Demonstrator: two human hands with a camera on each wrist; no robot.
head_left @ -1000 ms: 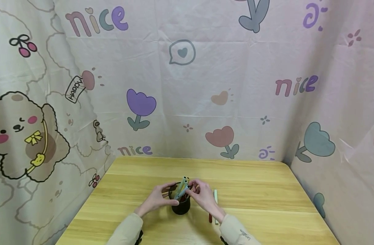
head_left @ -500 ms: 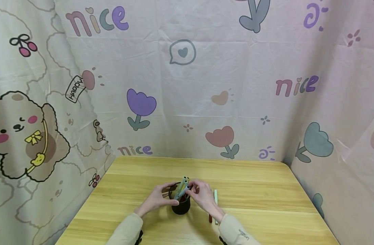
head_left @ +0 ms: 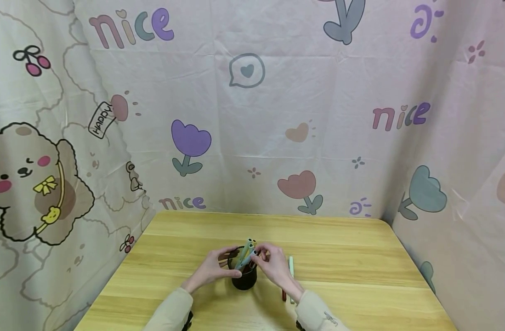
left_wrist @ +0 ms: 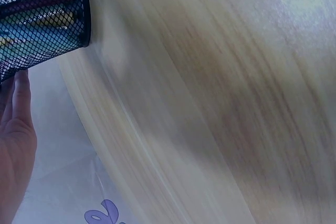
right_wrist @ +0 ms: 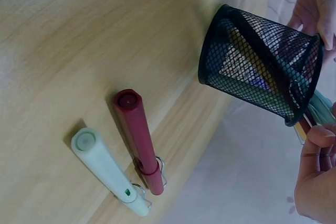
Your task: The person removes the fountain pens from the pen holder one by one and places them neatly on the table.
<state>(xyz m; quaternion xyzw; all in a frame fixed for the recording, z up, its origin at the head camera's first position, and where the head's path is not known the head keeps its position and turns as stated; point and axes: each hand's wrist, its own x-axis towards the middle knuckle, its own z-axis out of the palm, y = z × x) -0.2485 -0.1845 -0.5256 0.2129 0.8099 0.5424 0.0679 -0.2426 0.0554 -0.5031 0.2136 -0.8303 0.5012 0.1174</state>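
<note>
A black mesh pen holder (head_left: 244, 281) stands upright on the table with several pens (head_left: 245, 257) leaning in it, some of them pale green and light blue. My left hand (head_left: 211, 269) holds the holder near its rim, thumb in front and fingers on the far side. The left wrist view shows the fingers (left_wrist: 21, 98) against the mesh. At the right of the rim my right hand (head_left: 275, 266) pinches a pen among the others; the fingertips partly hide which one. In the right wrist view, that hand's thumb (right_wrist: 319, 137) is beside the pens at the opening.
To the right of the holder, a dark red pen (right_wrist: 137, 135) and a mint green pen (right_wrist: 107, 166) lie side by side on the wooden table (head_left: 351, 262), partly under my right forearm. A printed curtain (head_left: 252, 115) hangs behind the table and along both sides.
Hardly anything differs. Both hands keep their places at the pen holder; the right hand shifts only very slightly.
</note>
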